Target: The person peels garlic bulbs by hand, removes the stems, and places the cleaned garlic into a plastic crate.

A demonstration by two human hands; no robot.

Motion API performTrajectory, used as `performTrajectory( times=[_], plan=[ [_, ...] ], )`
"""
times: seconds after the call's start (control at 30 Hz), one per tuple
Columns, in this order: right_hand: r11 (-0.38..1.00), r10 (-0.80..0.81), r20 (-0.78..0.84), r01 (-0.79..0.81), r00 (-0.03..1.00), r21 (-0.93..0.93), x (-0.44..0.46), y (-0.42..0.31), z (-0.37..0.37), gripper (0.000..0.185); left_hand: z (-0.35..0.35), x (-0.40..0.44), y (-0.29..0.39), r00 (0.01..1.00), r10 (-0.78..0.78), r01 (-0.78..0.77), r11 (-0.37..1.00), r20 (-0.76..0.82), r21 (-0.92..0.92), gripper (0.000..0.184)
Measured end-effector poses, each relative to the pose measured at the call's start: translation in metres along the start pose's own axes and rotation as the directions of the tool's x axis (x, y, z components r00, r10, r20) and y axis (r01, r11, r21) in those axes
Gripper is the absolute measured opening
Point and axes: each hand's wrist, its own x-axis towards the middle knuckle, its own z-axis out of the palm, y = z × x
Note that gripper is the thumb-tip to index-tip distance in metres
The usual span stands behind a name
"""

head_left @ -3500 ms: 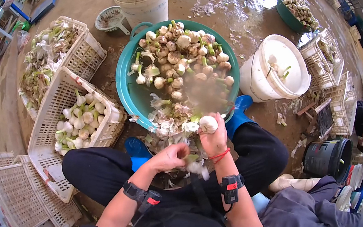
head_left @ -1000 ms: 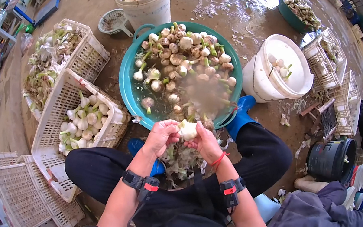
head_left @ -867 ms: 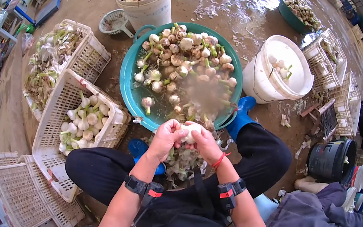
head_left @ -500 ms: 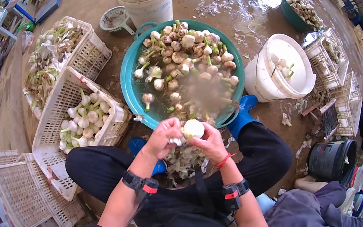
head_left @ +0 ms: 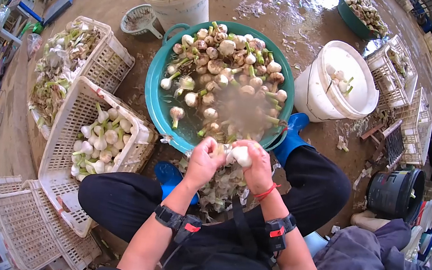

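Observation:
A white garlic bulb (head_left: 241,156) is held in my right hand (head_left: 257,169), near the front rim of a teal tub (head_left: 152,83). My left hand (head_left: 205,161) is closed, its fingers pinching pale skin or stem (head_left: 219,150) at the bulb's left side. Unpeeled garlic bulbs (head_left: 215,66) with brownish skins and green stems fill much of the tub, with water around them. Loose garlic skins (head_left: 221,188) lie heaped below my hands. At the left, clean white garlic (head_left: 103,140) sits in a tilted cream crate (head_left: 58,189).
A white bucket (head_left: 311,96) with a few bulbs stands right of the tub; another bucket (head_left: 181,10) of garlic stands behind. A crate (head_left: 107,60) of peelings is at left. A black bucket (head_left: 389,191) and a person's grey clothing (head_left: 369,269) are at right.
The bulb has turned and moved slightly right with my right hand. My left hand has drawn a little away from it. The whole view has shifted slightly.

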Motion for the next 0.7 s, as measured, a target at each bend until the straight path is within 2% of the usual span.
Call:
performTrajectory(
  times=[0.07, 0.1, 0.13, 0.17, 0.2, 0.23, 0.27, 0.3, 0.33, 0.4, 0.47, 0.5, 0.53, 0.6, 0.63, 0.67, 0.7],
  plan=[
    [0.997, -0.034, -0.027, 0.032, 0.999, -0.066, 0.003, -0.007, 0.000, 0.028, -0.006, -0.004, -0.013, 0.972, 0.004, -0.099, 0.911, 0.234, 0.399, 0.016],
    [0.987, 0.017, -0.106, 0.001, 0.994, 0.163, 0.007, -0.009, 0.001, 0.030, -0.006, -0.013, -0.012, 0.918, -0.150, -0.009, 0.918, 0.367, 0.396, 0.015],
    [0.922, 0.084, -0.170, -0.012, 0.982, 0.386, 0.013, -0.011, 0.000, 0.032, -0.007, -0.016, -0.010, 0.804, -0.272, -0.047, 0.857, 0.529, 0.513, 0.010],
    [0.901, 0.098, -0.091, -0.050, 0.991, 0.430, 0.023, -0.017, -0.012, 0.033, -0.007, -0.017, -0.005, 0.707, -0.418, 0.053, 0.836, 0.570, 0.546, 0.011],
    [0.845, -0.023, 0.103, -0.035, 0.994, 0.533, 0.038, -0.031, -0.026, 0.033, -0.009, -0.014, 0.000, 0.591, -0.545, 0.144, 0.797, 0.595, 0.587, 0.013],
    [0.781, -0.029, -0.098, 0.084, 0.995, 0.619, 0.046, -0.068, -0.014, 0.037, -0.017, -0.003, -0.004, 0.736, -0.423, 0.038, 0.805, 0.529, 0.592, 0.019],
    [0.687, -0.172, 0.024, 0.103, 0.985, 0.719, 0.051, -0.102, -0.013, 0.043, -0.028, 0.015, -0.013, 0.847, -0.275, -0.067, 0.793, 0.454, 0.605, 0.025],
    [0.733, -0.275, -0.143, 0.304, 0.951, 0.609, 0.064, -0.122, -0.032, 0.049, -0.046, 0.039, -0.028, 0.968, 0.012, -0.199, 0.640, 0.250, 0.742, 0.034],
    [0.747, -0.236, -0.326, 0.386, 0.915, 0.541, 0.065, -0.140, -0.030, 0.053, -0.067, 0.067, -0.047, 0.934, 0.347, -0.242, 0.433, 0.087, 0.868, 0.043],
    [0.825, -0.183, -0.374, 0.349, 0.909, 0.444, 0.071, -0.137, -0.045, 0.055, -0.104, 0.123, -0.080, 0.883, 0.421, 0.135, 0.198, -0.209, 0.971, 0.061],
    [0.941, -0.127, -0.350, 0.225, 0.928, 0.254, 0.071, -0.104, -0.041, 0.052, -0.105, 0.145, -0.068, 0.878, 0.220, 0.384, 0.206, -0.425, 0.900, 0.064],
    [0.986, -0.072, -0.346, 0.120, 0.936, 0.118, 0.071, -0.085, -0.036, 0.050, -0.119, 0.164, -0.077, 0.893, 0.118, 0.410, 0.183, -0.434, 0.894, 0.060],
    [1.000, -0.011, -0.357, 0.004, 0.934, -0.020, 0.069, -0.067, -0.030, 0.048, -0.131, 0.176, -0.085, 0.904, 0.037, 0.405, 0.241, -0.426, 0.882, 0.055],
    [0.958, 0.058, -0.320, -0.143, 0.946, -0.247, 0.066, -0.035, -0.016, 0.047, -0.135, 0.172, -0.078, 0.971, 0.056, 0.221, 0.172, -0.233, 0.960, 0.041],
    [0.895, 0.061, -0.203, -0.144, 0.977, -0.423, 0.068, -0.011, -0.020, 0.052, -0.128, 0.163, -0.065, 0.972, 0.051, 0.219, 0.170, -0.230, 0.961, 0.041],
    [0.804, 0.088, -0.086, -0.122, 0.992, -0.582, 0.070, 0.008, -0.022, 0.059, -0.116, 0.148, -0.044, 0.995, 0.011, 0.094, 0.331, -0.104, 0.939, 0.034],
    [0.603, -0.040, 0.031, 0.049, 0.999, -0.796, 0.069, 0.015, -0.013, 0.065, -0.103, 0.131, -0.024, 1.000, -0.009, -0.021, 0.488, 0.030, 0.873, 0.027]
  ],
)
